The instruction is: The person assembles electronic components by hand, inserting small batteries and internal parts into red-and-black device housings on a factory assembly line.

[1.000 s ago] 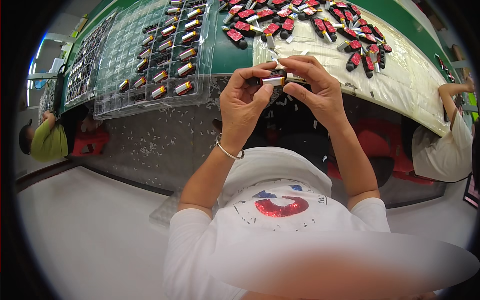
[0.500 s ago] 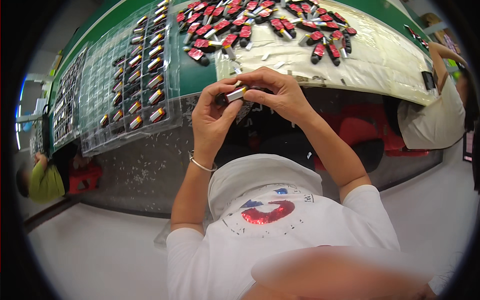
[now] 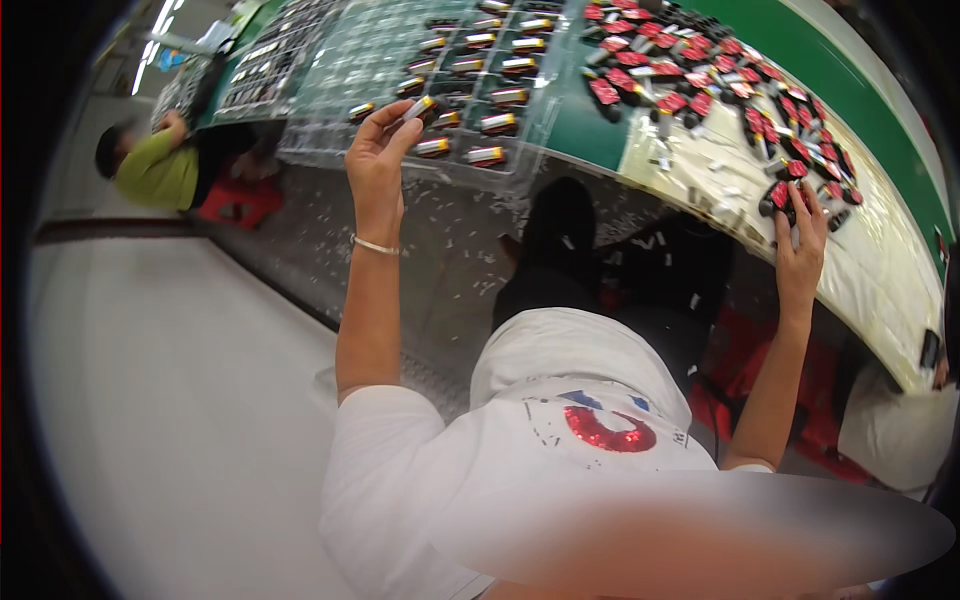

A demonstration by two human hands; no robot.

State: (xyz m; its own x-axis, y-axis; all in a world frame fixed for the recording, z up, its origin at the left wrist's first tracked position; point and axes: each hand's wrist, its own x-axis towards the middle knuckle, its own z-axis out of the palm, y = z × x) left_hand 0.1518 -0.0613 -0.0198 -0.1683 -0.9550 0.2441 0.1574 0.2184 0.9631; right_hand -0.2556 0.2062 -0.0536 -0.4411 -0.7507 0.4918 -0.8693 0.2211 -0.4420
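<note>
Above the clear plastic tray (image 3: 380, 60), my left hand (image 3: 376, 150) pinches a small black piece with a silver and yellow strip (image 3: 424, 106) between thumb and fingertips. Similar pieces stand in rows in the tray's compartments beside it. At the far right, my right hand (image 3: 803, 245) reaches over the table's edge with its fingers stretched out. Its fingertips touch, or nearly touch, a small black piece with a red face (image 3: 775, 199) at the near edge of a loose pile (image 3: 690, 75). Whether they grip anything is hard to make out.
Pale sheeting (image 3: 700, 180) covers the right part of the green table (image 3: 585, 130). More filled trays (image 3: 270, 70) stand at the left. A person in a yellow-green top (image 3: 155, 170) sits there near a red stool (image 3: 240, 203). Small white scraps litter the floor (image 3: 430, 240).
My hands have parted. The left has carried the small black piece left to the tray, and the right has moved right to the pile. The view has turned.
</note>
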